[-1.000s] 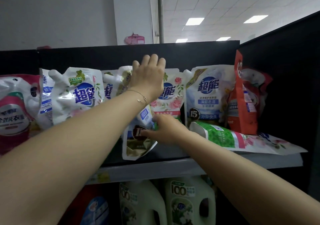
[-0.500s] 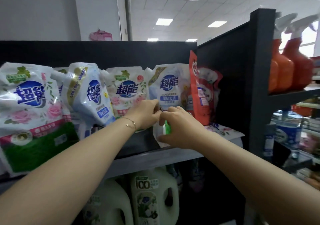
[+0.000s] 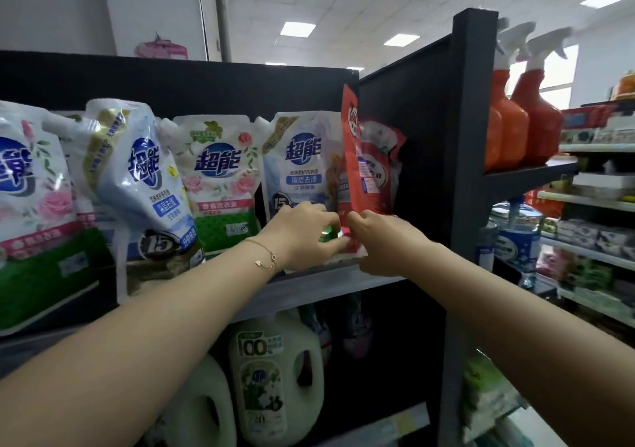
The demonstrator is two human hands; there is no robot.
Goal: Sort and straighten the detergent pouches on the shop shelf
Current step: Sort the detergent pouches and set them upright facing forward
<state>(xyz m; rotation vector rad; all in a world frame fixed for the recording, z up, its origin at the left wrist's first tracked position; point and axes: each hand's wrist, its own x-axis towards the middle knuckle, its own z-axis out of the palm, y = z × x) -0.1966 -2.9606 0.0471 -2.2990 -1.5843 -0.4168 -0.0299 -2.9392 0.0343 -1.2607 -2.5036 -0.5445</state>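
Note:
Detergent pouches stand in a row on the shop shelf [image 3: 309, 283]. A blue-and-white pouch [image 3: 137, 185] leans over at the left, then a rose-print pouch [image 3: 223, 178] and an upright blue pouch [image 3: 302, 161]. A red pouch [image 3: 364, 168] stands edge-on at the right end. A flat green-and-white pouch [image 3: 331, 235] lies on the shelf in front of them, mostly hidden by my hands. My left hand [image 3: 302, 237] and my right hand [image 3: 381, 240] both grip it, fingers curled over its edge, close together.
A black side panel [image 3: 470, 130] closes the shelf right of the red pouch. Orange spray bottles [image 3: 522, 120] stand on the neighbouring shelf. White detergent jugs [image 3: 278, 378] fill the shelf below. Another rose-print pouch [image 3: 31, 219] stands at the far left.
The view has swung right. My left hand dropped from the top of the pouch row to the shelf; both hands slid right along the lying pouch toward the red pouch.

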